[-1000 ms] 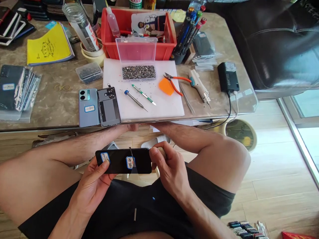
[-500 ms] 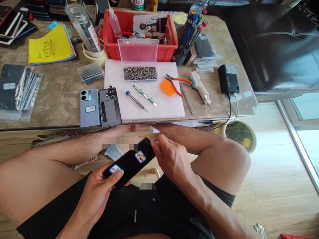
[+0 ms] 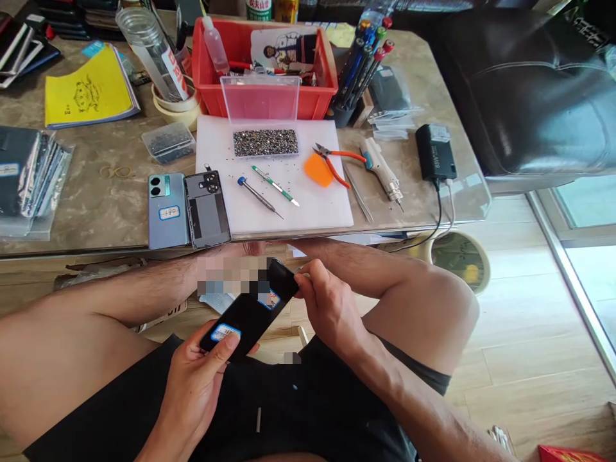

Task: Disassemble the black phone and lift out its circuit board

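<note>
I hold a black phone (image 3: 251, 309) with two blue-edged stickers on its dark screen, over my lap below the table edge. It lies tilted, far end up and to the right. My left hand (image 3: 199, 375) grips its near end with the thumb on the lower sticker. At the phone's far end my right hand (image 3: 327, 308) pinches the top edge. On the table lie a blue phone back (image 3: 166, 210), a grey back cover (image 3: 206, 208), two small screwdrivers (image 3: 260, 196) and a white mat (image 3: 308, 205).
On the mat are a clear box of tiny screws (image 3: 265, 142), an orange pick (image 3: 317, 171) and orange-handled cutters (image 3: 339, 160). Behind stand a red bin (image 3: 262, 96), a pen holder (image 3: 359, 70), a yellow booklet (image 3: 86, 90). A black charger (image 3: 436, 160) lies right, bagged phones (image 3: 29, 179) left.
The phone went from lying level across my lap to tilted, its right end raised toward the table. My right hand followed up along that end; my left hand stayed on the near end.
</note>
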Demonstrator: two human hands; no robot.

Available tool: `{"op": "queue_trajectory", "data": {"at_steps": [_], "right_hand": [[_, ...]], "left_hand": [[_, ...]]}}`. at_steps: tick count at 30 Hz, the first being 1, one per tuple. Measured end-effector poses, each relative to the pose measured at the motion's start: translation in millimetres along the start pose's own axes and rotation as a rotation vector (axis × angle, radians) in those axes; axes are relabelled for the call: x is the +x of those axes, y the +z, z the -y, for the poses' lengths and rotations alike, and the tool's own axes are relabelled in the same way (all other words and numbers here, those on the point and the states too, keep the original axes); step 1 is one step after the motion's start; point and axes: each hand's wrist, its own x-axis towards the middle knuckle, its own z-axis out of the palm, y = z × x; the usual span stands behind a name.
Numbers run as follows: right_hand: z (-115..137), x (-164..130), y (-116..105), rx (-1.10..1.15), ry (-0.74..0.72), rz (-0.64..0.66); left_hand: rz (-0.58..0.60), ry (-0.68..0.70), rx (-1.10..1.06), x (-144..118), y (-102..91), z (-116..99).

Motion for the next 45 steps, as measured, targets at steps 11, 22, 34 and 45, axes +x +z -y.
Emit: {"op": "queue_trajectory", "data": {"at_steps": [11,22,34,45], "right_hand": [[7.2,10.2,-11.2,0.286,0.138,0.023],[12.1,-5.6,24.0,-0.089,-0.022,-0.204],[17.1,-36.2,23.3,-0.042,-0.078,-0.118],[13.9,-42.7,20.2,-0.093,-0.066,-0.099]], "left_hand": [[0.303,-0.114,0.248,5.8,8.0,5.2],[0.268,-0.077,0.211,4.6,28.0,9.4],[0.196,-0.044,0.079,13.9,39.3,-3.9],[0.137,0.008,0.101,9.9,41.9,3.0]]}}
